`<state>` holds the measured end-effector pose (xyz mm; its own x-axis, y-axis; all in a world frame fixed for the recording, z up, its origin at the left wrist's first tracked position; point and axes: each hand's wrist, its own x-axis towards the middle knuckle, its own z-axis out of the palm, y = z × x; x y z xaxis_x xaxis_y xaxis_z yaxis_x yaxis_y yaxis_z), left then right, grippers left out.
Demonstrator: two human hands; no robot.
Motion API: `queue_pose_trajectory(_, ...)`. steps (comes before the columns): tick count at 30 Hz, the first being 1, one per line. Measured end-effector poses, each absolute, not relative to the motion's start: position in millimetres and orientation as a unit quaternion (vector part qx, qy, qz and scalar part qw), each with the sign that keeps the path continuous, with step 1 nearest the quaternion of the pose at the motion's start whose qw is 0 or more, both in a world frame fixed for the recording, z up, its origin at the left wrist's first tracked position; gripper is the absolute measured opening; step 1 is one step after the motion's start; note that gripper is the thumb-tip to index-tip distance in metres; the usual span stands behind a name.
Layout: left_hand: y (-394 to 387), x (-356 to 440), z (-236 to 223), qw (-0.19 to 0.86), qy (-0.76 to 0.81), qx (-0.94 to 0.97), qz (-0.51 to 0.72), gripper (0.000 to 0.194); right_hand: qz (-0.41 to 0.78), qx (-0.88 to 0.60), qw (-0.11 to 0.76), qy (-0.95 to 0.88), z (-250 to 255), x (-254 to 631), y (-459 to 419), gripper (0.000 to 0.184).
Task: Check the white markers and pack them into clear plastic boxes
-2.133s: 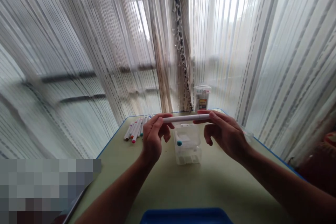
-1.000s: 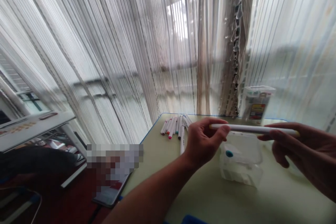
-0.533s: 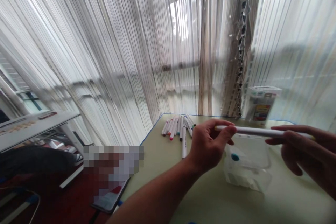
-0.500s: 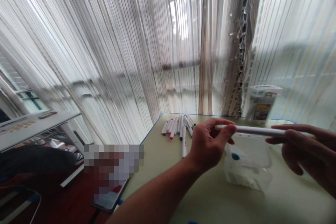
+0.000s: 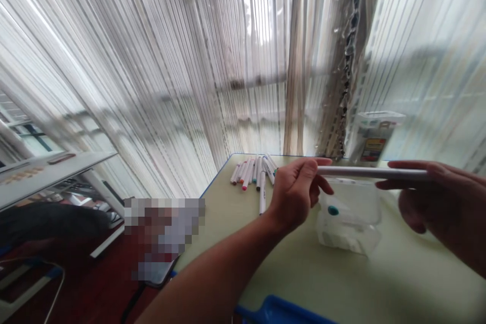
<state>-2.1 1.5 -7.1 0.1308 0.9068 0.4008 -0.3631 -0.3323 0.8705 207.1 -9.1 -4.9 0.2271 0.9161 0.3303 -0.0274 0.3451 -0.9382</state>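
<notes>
A long white marker (image 5: 372, 172) is held level above the table between both hands. My left hand (image 5: 294, 193) pinches its left end with thumb and fingers. My right hand (image 5: 440, 202) grips its right end, fingers curled under. Just below the marker stands a clear plastic box (image 5: 351, 220) with one teal-capped marker (image 5: 333, 210) inside. Several loose markers (image 5: 252, 172) with coloured caps lie in a row at the table's far left corner.
The pale green table (image 5: 304, 273) has a blue edge. A clear marker case (image 5: 374, 136) stands at the back by the curtains. A blue tray (image 5: 281, 310) shows at the near edge. Sheer striped curtains (image 5: 152, 71) surround the table.
The view swung left, then tipped slightly down, bringing the blue tray back in. Both hands keep hold of the white marker, level above the box.
</notes>
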Motion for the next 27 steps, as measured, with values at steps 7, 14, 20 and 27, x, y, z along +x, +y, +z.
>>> queue_pose_trajectory(7, 4.5, -3.6, -10.2, 0.505, 0.253, 0.559, 0.606, 0.049, 0.467, -0.408, 0.655, -0.432, 1.3, 202.7, -11.9, 0.023)
queue_pose_trajectory(14, 6.9, -6.5, -12.7, 0.445, 0.287, 0.598, 0.601, 0.044, 0.452, -0.404, 0.656, -0.450, 0.0, 201.1, -11.9, 0.031)
queue_pose_trajectory(20, 5.9, -6.4, -10.7, 0.428, 0.290, 0.607, 0.603, 0.040, 0.434, -0.408, 0.660, -0.457, 1.7, 198.2, -12.7, 0.039)
queue_pose_trajectory(27, 2.8, -6.4, -7.1, 0.425, 0.292, 0.610, 0.602, 0.032, 0.399, -0.421, 0.654, -0.486, -0.6, 197.6, -14.1, 0.041)
